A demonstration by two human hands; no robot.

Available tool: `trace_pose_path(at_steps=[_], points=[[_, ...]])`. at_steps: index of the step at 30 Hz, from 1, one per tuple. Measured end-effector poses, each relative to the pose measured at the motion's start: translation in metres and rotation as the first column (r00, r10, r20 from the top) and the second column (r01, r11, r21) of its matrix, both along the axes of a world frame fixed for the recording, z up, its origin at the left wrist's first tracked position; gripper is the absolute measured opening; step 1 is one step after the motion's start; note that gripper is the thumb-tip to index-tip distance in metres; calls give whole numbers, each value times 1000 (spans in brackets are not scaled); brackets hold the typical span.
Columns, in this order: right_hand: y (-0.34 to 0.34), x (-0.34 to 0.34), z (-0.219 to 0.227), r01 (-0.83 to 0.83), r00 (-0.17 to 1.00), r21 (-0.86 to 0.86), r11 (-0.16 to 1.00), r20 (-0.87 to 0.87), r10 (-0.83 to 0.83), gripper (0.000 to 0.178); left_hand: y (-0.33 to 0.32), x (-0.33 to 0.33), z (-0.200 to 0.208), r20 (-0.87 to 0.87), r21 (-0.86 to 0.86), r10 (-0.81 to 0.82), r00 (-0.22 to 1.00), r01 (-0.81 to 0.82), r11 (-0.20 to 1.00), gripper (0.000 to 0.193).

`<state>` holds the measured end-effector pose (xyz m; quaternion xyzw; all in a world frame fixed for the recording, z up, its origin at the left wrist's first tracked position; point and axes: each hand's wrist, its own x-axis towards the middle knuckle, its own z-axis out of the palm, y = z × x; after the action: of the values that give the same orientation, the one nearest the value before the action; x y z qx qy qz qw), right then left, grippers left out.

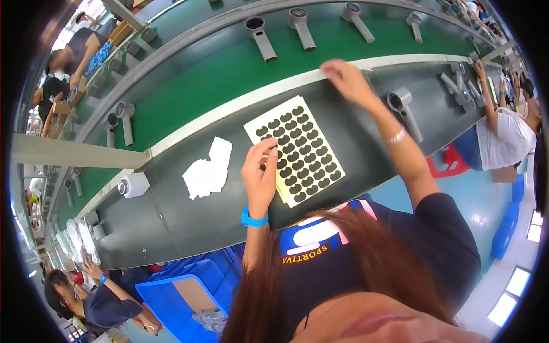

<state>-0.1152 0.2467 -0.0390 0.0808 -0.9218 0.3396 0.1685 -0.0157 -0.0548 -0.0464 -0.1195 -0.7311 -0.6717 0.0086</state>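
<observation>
Black tee (423, 234), right sleeve (443, 208) short, ends around the elbow. Chest print (314, 235): blue, white and pink blocks, orange-yellow lettering below. Left hand (261, 174) bare, bright blue band (255, 217) at the wrist, chunky, watch-style. Right hand (349, 81) bare, pale shiny band (396, 136) at the wrist; blurry, could be a bracelet. Long brown hair (380, 246), loose over the shirt front.

Factory floor, assembly line. Long green conveyor (217, 86) carries spaced-out grey fans (303, 31), all much alike; dark bench (189, 228) runs alongside, with a sheet of black stickers (309, 154) on it. Workers sit along the line: one in a white top (509, 137) at right, one in a dark top (108, 308) lower left, more across the conveyor. Metal post (80, 153), blue bin (163, 297) by bench.
</observation>
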Motion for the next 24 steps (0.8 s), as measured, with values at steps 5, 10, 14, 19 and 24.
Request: trace_pose_path(at_steps=[5, 10, 14, 19, 24], points=[[-51, 57, -9, -131, 986, -189, 973, 79, 148, 15, 15, -6, -10, -274, -331, -16, 962, -79, 940, 23], [-71, 51, -26, -84, 993, -7, 996, -86, 83, 10, 15, 7, -24, -305, -506, -96, 948, -76, 859, 44], [-87, 55, -34, 1, 995, -91, 996, 98, 8, 10, 8, 16, -31, -305, -592, -155, 940, -59, 804, 55], [-85, 52, -30, 15, 992, -149, 989, 125, 3, 11, 13, 14, -27, -306, -593, -160, 938, -56, 803, 55], [-83, 48, -25, -3, 987, -159, 987, 161, 29, 11, 15, 10, -26, -300, -583, -135, 944, -70, 810, 55]])
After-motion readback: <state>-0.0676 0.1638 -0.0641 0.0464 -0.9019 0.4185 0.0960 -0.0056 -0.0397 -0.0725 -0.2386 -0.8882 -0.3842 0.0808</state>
